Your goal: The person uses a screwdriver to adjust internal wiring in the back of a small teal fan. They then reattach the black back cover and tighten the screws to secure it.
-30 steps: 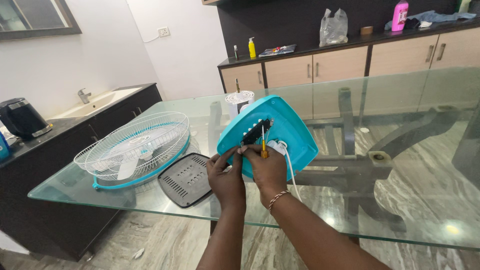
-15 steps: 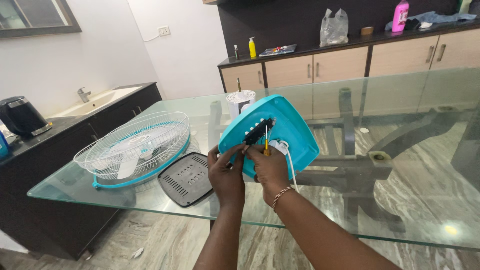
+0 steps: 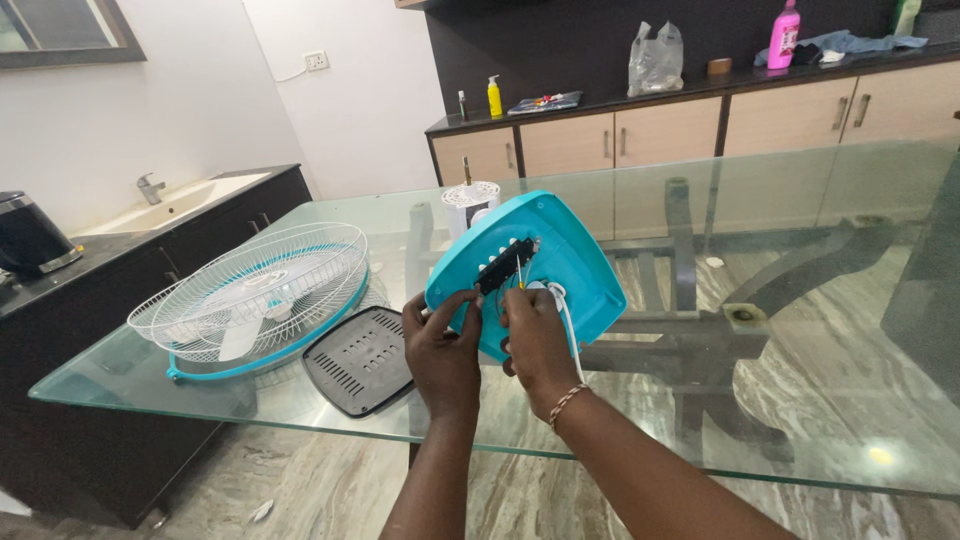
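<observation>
I hold a turquoise fan base (image 3: 560,255) tilted up on the glass table (image 3: 800,330), its underside facing me. My left hand (image 3: 442,350) grips its lower left edge. My right hand (image 3: 535,340) is closed around a thin yellow-handled tool whose tip rests by the black switch strip (image 3: 505,264) on the base. A white cable (image 3: 567,320) hangs from the base over my right wrist.
A white fan grille with blades and a turquoise rim (image 3: 255,295) lies at the left. A black vented cover plate (image 3: 362,358) lies beside it. A white round part (image 3: 468,200) stands behind the base. Cabinets and a counter with bottles (image 3: 700,110) line the back wall; a sink counter (image 3: 170,210) is left.
The base and both hands have stayed nearly in place; my right hand shifted slightly with the tool at the switch strip.
</observation>
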